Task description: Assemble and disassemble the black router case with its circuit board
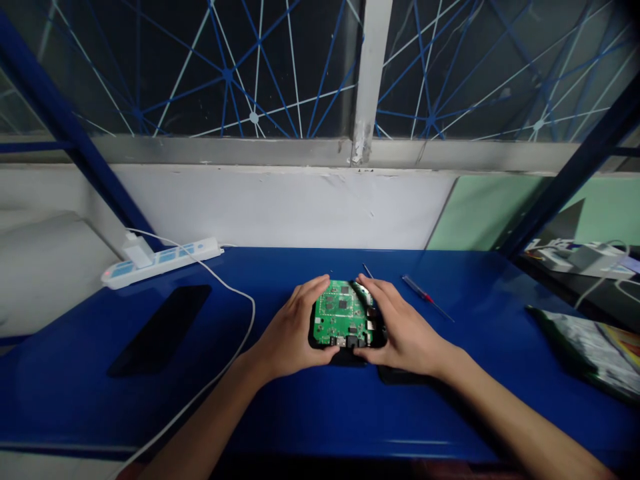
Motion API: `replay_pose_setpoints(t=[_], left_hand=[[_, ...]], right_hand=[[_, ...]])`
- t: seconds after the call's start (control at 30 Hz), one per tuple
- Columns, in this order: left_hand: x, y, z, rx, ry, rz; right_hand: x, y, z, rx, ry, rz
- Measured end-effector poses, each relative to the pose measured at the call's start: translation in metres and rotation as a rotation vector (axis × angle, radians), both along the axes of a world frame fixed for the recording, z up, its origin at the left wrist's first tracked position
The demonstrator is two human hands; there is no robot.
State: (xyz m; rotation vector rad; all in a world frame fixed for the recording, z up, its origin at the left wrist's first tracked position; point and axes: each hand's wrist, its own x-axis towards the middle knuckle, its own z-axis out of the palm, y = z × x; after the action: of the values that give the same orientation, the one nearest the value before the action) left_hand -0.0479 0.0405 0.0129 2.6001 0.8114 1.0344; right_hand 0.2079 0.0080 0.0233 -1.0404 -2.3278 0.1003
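A green circuit board [336,320] sits in a shallow black casing [314,339] over the middle of the blue table. My left hand [295,327] is closed around its left side, fingers along the far left edge and thumb at the near edge. On the opposite side my right hand [400,327] grips the right edge the same way. Metal ports line the board's near and right edges. Under my right hand a flat black piece [403,375] lies partly hidden. Beyond the hands rests a screwdriver [425,295] with a red part, and a thin metal shaft [367,270] shows near my right fingertips.
A black phone-like slab [160,330] lies at left. Behind it stands a white power strip [165,261] with a plugged-in adapter, and a white cable [250,313] loops toward the front edge. At right are a shiny packet [590,347] and white devices [590,259]. Blue frame posts flank the table.
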Motion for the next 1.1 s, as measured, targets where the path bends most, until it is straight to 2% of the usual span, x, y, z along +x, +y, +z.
replay_pose_setpoints(t=[0.27, 0.4, 0.67, 0.8, 0.9, 1.0, 1.1], left_hand=[[-0.008, 0.002, 0.007, 0.040, 0.051, -0.003], [-0.009, 0.001, 0.012, 0.024, 0.069, -0.001], [-0.011, 0.003, 0.011, -0.001, 0.100, 0.009], [-0.013, 0.002, 0.014, -0.090, 0.093, 0.032], [-0.018, 0.000, 0.014, -0.202, 0.054, 0.056], [-0.025, -0.002, 0.008, -0.303, 0.068, 0.050], [-0.030, -0.004, 0.000, -0.318, 0.136, 0.036]], right_hand=[[0.004, -0.002, 0.009, -0.076, 0.002, 0.026], [0.005, -0.001, 0.010, -0.069, -0.015, 0.020], [0.004, 0.000, 0.008, -0.012, -0.053, -0.011], [0.005, 0.001, 0.004, -0.004, 0.042, -0.029], [0.006, 0.002, 0.001, -0.061, 0.134, -0.044], [0.005, 0.003, 0.000, -0.127, 0.152, -0.039], [0.005, 0.004, 0.001, -0.170, 0.136, -0.027]])
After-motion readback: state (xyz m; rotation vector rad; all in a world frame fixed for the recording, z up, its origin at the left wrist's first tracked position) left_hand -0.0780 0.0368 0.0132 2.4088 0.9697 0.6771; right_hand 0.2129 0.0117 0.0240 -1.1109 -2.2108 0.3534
